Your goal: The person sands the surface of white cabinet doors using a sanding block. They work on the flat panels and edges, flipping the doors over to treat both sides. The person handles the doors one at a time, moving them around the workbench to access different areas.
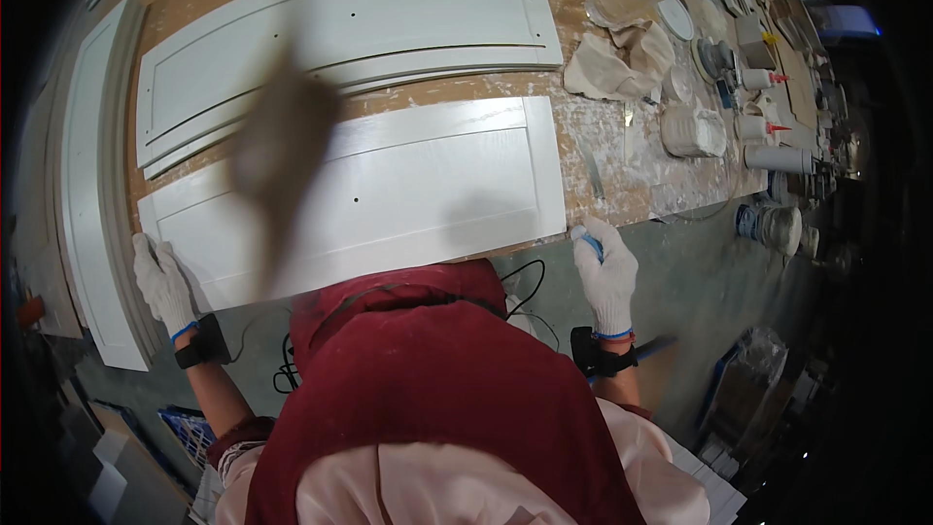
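A white framed panel lies on the workbench right in front of me. At its left end is my left hand in a white knit glove, its fingers stretched out along the panel's corner and holding nothing that I can see. Just off the right corner, by the bench's front edge, my gloved right hand is closed around a small blue object. Most of that object is hidden by the fingers, so its kind is unclear. A second white panel lies behind the near one.
More white panels are stacked at the left. A brown blurred object hangs close before the view, covering part of both panels. A rag, a whitish tub and several red-tipped bottles stand or lie on the right. Cables hang below the bench.
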`<move>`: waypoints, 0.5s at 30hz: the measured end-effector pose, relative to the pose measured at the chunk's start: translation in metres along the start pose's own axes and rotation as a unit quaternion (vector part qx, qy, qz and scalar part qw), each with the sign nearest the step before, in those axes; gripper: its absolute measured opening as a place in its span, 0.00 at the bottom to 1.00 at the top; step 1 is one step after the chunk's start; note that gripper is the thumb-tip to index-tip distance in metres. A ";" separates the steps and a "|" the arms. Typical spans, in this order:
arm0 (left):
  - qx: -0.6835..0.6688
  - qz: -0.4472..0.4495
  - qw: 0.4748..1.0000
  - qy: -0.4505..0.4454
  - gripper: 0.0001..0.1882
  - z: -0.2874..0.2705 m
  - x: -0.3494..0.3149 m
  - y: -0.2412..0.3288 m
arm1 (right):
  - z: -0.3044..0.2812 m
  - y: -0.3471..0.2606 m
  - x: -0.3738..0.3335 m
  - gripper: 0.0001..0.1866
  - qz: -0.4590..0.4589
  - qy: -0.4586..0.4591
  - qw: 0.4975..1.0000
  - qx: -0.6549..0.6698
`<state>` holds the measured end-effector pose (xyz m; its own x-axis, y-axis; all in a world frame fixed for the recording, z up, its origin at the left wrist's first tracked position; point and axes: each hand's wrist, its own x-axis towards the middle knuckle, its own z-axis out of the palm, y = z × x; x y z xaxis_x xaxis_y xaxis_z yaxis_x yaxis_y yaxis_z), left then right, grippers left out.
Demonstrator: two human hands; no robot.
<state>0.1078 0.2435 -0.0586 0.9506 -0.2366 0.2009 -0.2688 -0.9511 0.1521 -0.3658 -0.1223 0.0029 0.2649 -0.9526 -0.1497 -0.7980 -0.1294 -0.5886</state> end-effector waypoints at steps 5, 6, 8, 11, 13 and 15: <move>-0.012 0.010 1.000 -0.001 0.26 0.001 0.003 0.002 | -0.002 -0.013 -0.001 0.15 0.019 -0.110 0.988 -0.103; -0.009 0.007 1.000 -0.006 0.26 0.000 0.002 0.004 | -0.006 -0.008 -0.001 0.15 0.023 -0.124 0.986 -0.105; -0.013 0.012 1.000 0.005 0.26 0.003 0.001 -0.005 | -0.013 -0.002 0.004 0.15 0.020 -0.126 0.989 -0.079; -0.005 -0.018 1.000 -0.017 0.26 -0.004 -0.001 0.006 | -0.017 -0.006 0.023 0.17 -0.023 -0.083 0.996 -0.021; -0.008 -0.025 0.999 -0.021 0.26 -0.006 0.000 0.009 | -0.016 -0.021 0.043 0.18 -0.088 -0.056 0.994 -0.021; -0.021 -0.004 1.000 -0.006 0.26 -0.001 0.000 0.003 | -0.010 -0.033 0.069 0.20 -0.102 -0.076 0.992 0.007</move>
<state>0.1074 0.2411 -0.0576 0.9546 -0.2318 0.1874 -0.2673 -0.9439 0.1941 -0.3265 -0.1867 0.0200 0.4985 -0.8548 -0.1441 -0.7126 -0.3095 -0.6297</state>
